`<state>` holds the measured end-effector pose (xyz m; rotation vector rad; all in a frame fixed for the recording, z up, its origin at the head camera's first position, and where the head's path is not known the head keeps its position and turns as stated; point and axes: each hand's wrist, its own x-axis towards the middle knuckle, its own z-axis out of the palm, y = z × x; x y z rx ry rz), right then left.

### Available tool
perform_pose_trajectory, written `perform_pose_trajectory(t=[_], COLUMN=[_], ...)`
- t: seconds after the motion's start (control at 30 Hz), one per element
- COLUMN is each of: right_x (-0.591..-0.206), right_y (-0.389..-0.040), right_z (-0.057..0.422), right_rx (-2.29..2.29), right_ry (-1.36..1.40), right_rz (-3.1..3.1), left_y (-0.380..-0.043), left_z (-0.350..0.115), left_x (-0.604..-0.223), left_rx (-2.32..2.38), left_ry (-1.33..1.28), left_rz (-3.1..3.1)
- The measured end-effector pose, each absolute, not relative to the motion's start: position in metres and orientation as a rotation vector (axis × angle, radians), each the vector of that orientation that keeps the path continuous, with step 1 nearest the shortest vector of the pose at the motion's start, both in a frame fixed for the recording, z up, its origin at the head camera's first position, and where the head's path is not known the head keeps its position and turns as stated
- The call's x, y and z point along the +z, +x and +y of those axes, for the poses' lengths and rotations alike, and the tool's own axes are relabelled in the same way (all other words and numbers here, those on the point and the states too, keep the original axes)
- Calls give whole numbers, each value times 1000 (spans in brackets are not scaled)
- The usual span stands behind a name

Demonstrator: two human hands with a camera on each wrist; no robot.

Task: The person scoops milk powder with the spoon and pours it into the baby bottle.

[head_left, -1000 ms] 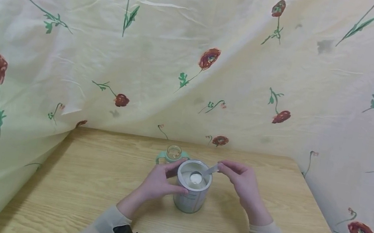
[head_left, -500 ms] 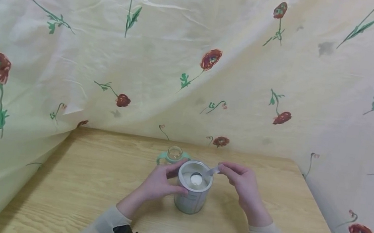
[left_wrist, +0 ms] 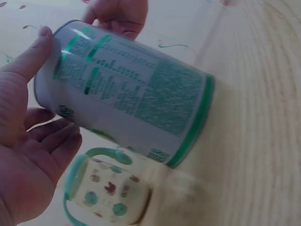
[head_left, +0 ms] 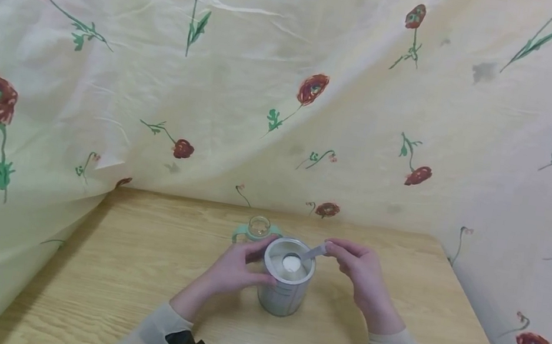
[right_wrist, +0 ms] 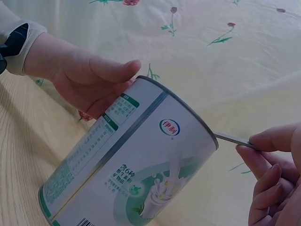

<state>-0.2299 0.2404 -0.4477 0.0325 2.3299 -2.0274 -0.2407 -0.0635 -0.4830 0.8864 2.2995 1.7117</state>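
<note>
A tall white-and-green milk powder can (head_left: pixel 281 299) stands upright on the wooden table, uncovered at the top. My left hand (head_left: pixel 234 271) grips its upper side, thumb at the near rim and fingers round the far left. With thumb and index finger, my right hand (head_left: pixel 362 273) pinches the handle of a pale scoop (head_left: pixel 314 252) that slants over the can's right rim. The scoop's bowl is inside the can, with white powder (head_left: pixel 291 264) heaped in it. From the right wrist view, only the thin handle (right_wrist: pixel 231 139) shows beyond the rim.
Just behind the can stands a small baby bottle (head_left: pixel 259 228) with mint-green handles, uncapped; printed figures cover its body (left_wrist: pixel 110 190). A flowered cloth (head_left: pixel 243 102) hangs behind the wooden table (head_left: pixel 134 258) and along its sides.
The head view has shifted very slightly. Both hands, the can and the scoop keep nearly the same places, with the scoop handle tilting only a little.
</note>
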Motion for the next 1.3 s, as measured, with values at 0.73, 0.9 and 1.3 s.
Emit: perform_pose_trajectory(t=[0.73, 0.9, 1.3], right_x=[-440, -444, -456], right_y=[-256, -267, -295], right_z=[223, 222, 215], right_rx=[-2392, -2417, -2446], right_ry=[1, 4, -53], right_rz=[1857, 1752, 1543], left_y=[-268, -277, -295], left_z=[-96, -100, -99], left_x=[-488, -500, -522], left_rx=[1983, 1963, 1873], left_ry=[581, 493, 465], left_rz=[2540, 2544, 2533])
